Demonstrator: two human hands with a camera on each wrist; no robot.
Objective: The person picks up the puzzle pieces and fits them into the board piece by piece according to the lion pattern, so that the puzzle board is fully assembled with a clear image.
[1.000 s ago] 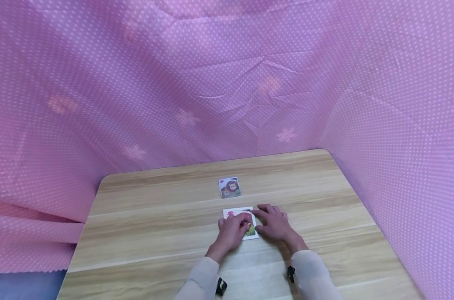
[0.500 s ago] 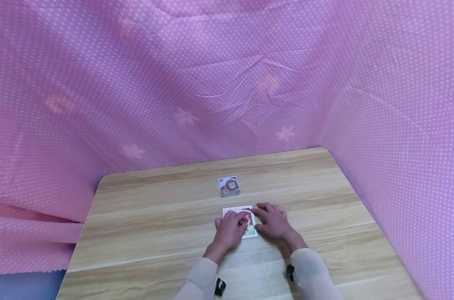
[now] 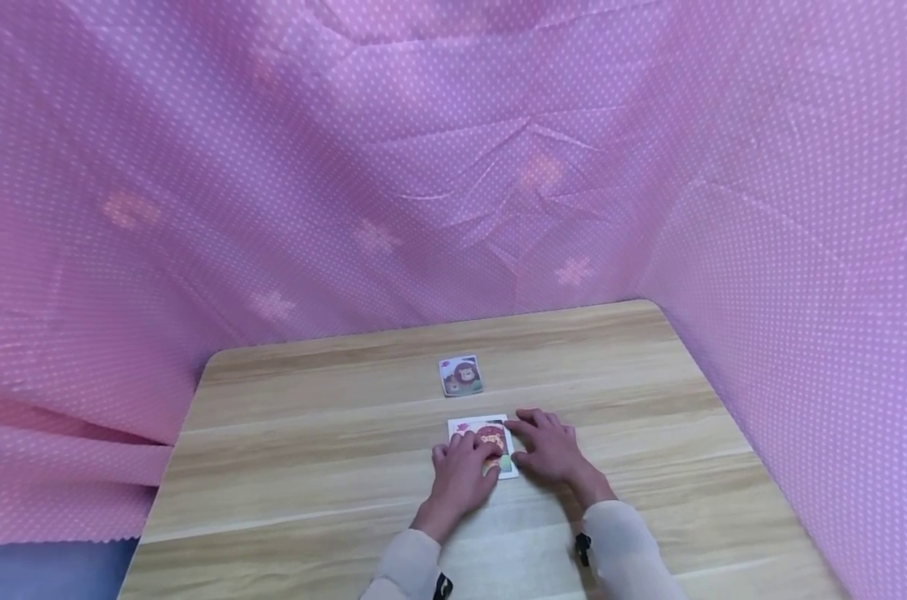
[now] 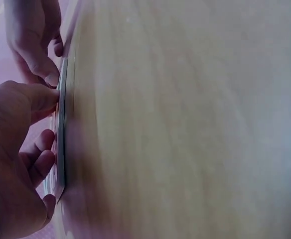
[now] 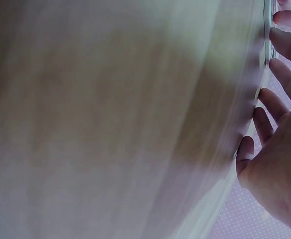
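Observation:
A flat square board [image 3: 480, 418] with a white border and a colourful lion picture lies on the wooden table. My left hand [image 3: 459, 478] rests over its left and lower part, fingertips on the picture, hiding much of it. At the board's right edge, my right hand [image 3: 549, 448] touches the side with thumb and forefinger, its other fingers spread on the table. The left wrist view shows the board's thin edge [image 4: 61, 144] in profile, the left fingers on its face. In the right wrist view the right hand [image 5: 280, 129] has its fingers extended along the tabletop.
Behind the board lies a smaller square picture card [image 3: 461, 377] with a lion on it. Pink dotted cloth [image 3: 453, 183] hangs around the back and sides of the wooden table [image 3: 288, 450], whose corners are rounded.
My left hand has uncurled its fingers and shifted slightly over the picture, with more of the lion's face showing. The right hand and the card stay put.

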